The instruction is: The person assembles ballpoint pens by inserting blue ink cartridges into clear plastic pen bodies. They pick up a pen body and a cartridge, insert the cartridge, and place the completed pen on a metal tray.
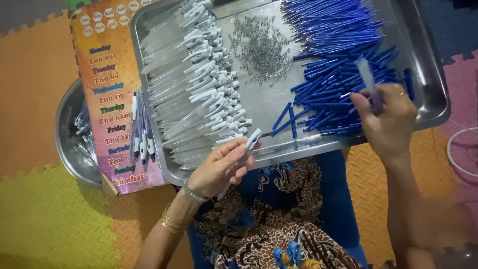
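clear pen barrel (247, 147) sits in the left hand (219, 167) grip; right hand (386, 119) grip pinches a blue refill (367, 77).

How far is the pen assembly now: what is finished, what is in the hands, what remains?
Done: a few assembled pens lie on the colourful board. In hand: the left hand holds a clear barrel; the right hand lifts a blue part. Left: most of it, large piles of clear barrels, blue parts and springs on the tray.
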